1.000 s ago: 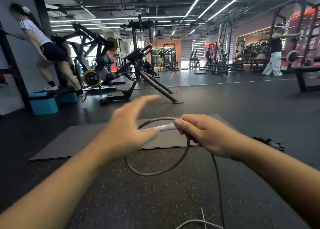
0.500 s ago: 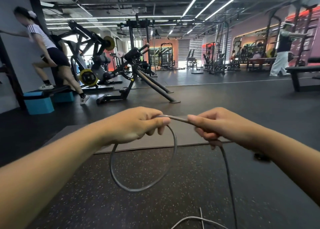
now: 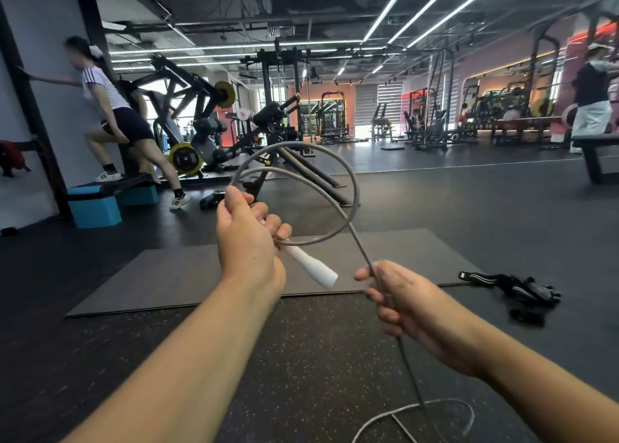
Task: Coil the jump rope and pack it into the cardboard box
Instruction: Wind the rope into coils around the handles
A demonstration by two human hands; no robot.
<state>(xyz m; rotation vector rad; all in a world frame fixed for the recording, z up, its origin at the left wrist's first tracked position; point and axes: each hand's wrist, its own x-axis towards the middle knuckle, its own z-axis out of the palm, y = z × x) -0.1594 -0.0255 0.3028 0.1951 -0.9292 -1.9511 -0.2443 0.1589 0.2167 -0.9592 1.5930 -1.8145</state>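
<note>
You are standing on a dark speckled gym floor [image 3: 301,359], with a grey mat [image 3: 174,275] lying flat just ahead of your arms. Weight machines [image 3: 207,134] are filling the far side of the room, and a person [image 3: 114,114] is stepping up onto a blue-sided step [image 3: 97,205] by the left wall. Dark gloves [image 3: 522,292] are lying on the floor just off the mat's right edge. You are holding the grey jump rope [image 3: 348,178] up in front of you, with one loop standing above your left hand. Your left hand [image 3: 248,241] is clenching the loop together with the rope's white handle [image 3: 313,267], which is pointing down and to the right. Your right hand [image 3: 412,302] is gripping the free strand lower down, its fingers closing loosely around it. The rest of the rope is trailing down to the floor near your feet.
</note>
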